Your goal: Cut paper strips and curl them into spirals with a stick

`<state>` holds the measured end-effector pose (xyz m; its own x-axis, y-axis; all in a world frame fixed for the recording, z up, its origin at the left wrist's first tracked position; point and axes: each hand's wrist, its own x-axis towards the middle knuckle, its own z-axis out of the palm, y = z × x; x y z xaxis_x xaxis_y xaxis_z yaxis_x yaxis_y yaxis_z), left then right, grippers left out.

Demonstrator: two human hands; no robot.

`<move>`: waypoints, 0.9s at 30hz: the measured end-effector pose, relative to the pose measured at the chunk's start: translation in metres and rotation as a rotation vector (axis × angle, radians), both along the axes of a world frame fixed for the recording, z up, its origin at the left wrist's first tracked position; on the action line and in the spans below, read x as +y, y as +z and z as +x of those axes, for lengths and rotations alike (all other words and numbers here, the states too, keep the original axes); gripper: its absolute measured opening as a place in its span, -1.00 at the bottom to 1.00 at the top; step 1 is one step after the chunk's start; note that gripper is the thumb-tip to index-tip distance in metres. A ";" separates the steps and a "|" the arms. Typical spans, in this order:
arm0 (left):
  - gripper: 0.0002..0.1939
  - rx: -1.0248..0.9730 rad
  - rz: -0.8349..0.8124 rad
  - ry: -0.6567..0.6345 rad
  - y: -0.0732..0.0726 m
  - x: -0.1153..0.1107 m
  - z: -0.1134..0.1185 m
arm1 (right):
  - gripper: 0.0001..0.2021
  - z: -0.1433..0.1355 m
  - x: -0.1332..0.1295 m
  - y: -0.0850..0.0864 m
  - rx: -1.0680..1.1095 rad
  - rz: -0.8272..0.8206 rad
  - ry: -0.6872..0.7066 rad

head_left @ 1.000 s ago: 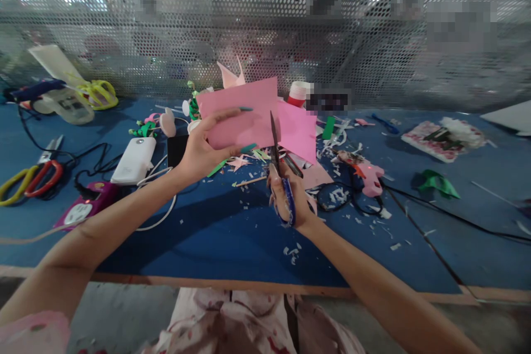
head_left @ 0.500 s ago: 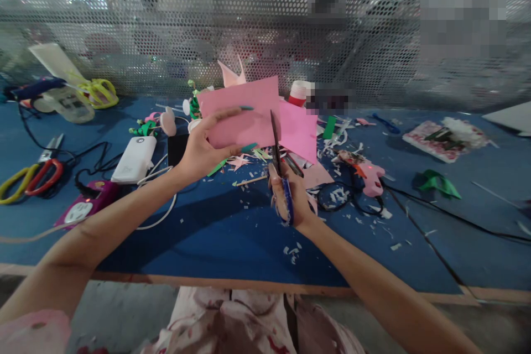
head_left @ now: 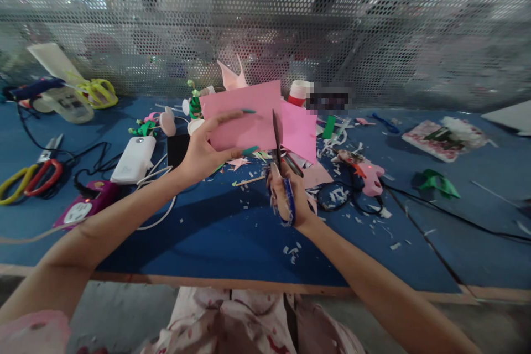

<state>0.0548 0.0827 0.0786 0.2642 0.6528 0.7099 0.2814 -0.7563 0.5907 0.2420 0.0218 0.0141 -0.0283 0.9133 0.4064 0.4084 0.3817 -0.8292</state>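
A pink paper sheet (head_left: 243, 102) is pinched between the fingers and thumb of my left hand (head_left: 204, 150), held up above the blue table. My right hand (head_left: 295, 196) is closed around the blue handles of a pair of scissors (head_left: 276, 135). Their dark blades point up and lie at the sheet's right end. Behind the blades, a brighter pink sheet (head_left: 302, 130) rests on the table. A paler pink piece (head_left: 318, 173) lies beside my right hand.
Paper scraps (head_left: 293, 251) litter the blue table (head_left: 232, 232). At left are red-and-yellow scissors (head_left: 42, 168), a white power bank (head_left: 134, 159) and a purple socket block (head_left: 86, 202). A pink glue gun (head_left: 370, 177) with black cable sits right. Metal mesh (head_left: 166, 27) stands behind.
The pink sheet has shifted slightly down and to the right along with my left hand. The scissors have moved slightly right in my right hand.
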 end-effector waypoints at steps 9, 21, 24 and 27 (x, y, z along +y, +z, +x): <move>-0.44 0.024 -0.022 -0.033 -0.001 -0.011 0.007 | -0.68 0.002 0.002 0.001 -0.046 0.040 -0.048; -0.43 0.006 -0.001 -0.071 -0.002 -0.010 0.007 | -0.67 0.002 0.003 -0.003 -0.122 0.067 -0.075; -0.44 0.005 0.001 -0.071 -0.002 -0.010 0.007 | -0.65 0.003 0.003 -0.004 -0.126 0.068 -0.069; -0.45 0.008 0.000 -0.066 -0.003 -0.010 0.007 | -0.64 0.003 0.003 -0.003 -0.127 0.076 -0.065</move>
